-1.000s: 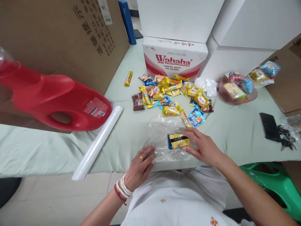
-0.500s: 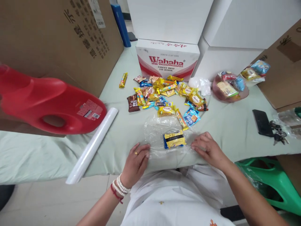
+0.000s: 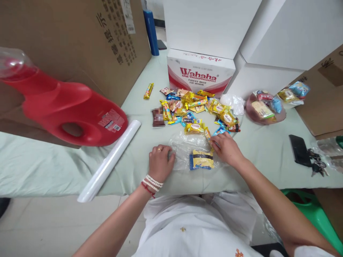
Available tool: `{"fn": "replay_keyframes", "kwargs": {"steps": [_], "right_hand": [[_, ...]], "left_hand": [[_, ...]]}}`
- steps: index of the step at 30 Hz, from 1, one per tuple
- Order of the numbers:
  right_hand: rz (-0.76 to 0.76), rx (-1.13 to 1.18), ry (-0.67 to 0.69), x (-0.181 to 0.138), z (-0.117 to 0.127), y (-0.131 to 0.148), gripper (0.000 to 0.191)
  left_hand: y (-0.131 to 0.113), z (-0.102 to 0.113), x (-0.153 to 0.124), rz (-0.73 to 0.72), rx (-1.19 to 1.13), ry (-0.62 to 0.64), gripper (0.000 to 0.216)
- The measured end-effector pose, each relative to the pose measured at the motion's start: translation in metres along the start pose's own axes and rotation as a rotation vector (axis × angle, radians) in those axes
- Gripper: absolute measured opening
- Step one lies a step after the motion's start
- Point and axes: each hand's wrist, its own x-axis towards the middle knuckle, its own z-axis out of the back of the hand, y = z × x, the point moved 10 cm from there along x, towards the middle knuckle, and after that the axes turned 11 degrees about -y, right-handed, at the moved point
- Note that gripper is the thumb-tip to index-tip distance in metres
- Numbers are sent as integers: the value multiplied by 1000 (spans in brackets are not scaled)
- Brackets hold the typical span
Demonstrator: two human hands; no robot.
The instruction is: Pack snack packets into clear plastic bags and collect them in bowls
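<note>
A clear plastic sheet (image 3: 179, 151) lies crumpled on the cloth in front of me. On it rests a yellow snack packet (image 3: 203, 158) with a black band, over a blue packet (image 3: 191, 162). My left hand (image 3: 161, 162) is closed on the sheet's left edge, its fingers curled down. At the far right of the sheet, the fingers of my right hand (image 3: 226, 148) are drawn together beside a thin yellow snack bar (image 3: 208, 135). What they pinch is hidden. Blue biscuit packets (image 3: 222, 130) are partly covered by that hand.
Several wrapped snacks (image 3: 193, 107) are heaped before a Wahaha water carton (image 3: 200, 74). Leftward are a red jug (image 3: 88, 114) and a white roll (image 3: 109, 160). A pink bowl (image 3: 252, 112) of snacks, a black phone (image 3: 299, 150) and keys (image 3: 318, 167) lie to the right.
My right hand has moved away from me, from the sheet's near right side to its far right by the snack bar. My left hand has shifted slightly forward. The camera view has shifted.
</note>
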Motion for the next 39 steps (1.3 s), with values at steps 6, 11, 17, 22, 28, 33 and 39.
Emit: {"fn": "replay_keyframes", "kwargs": {"steps": [6, 11, 17, 22, 28, 33, 39], "right_hand": [[25, -137, 92, 38, -19, 36, 53], [-60, -115, 189, 50, -36, 25, 45], [103, 97, 81, 44, -9, 32, 17], [111, 177, 69, 39, -10, 24, 19], [17, -9, 51, 46, -17, 14, 41], [7, -78, 109, 50, -29, 24, 55], [-79, -39, 217, 52, -48, 16, 21]], "left_hand": [[1, -2, 9, 74, -133, -29, 72], [5, -12, 18, 180, -209, 43, 88], [7, -27, 19, 189, -153, 180, 16], [8, 8, 17, 163, -225, -138, 34], [-32, 80, -21, -131, -221, -412, 24], [-114, 44, -53, -680, -279, 31, 49], [-117, -8, -42, -623, -116, 138, 52]]}}
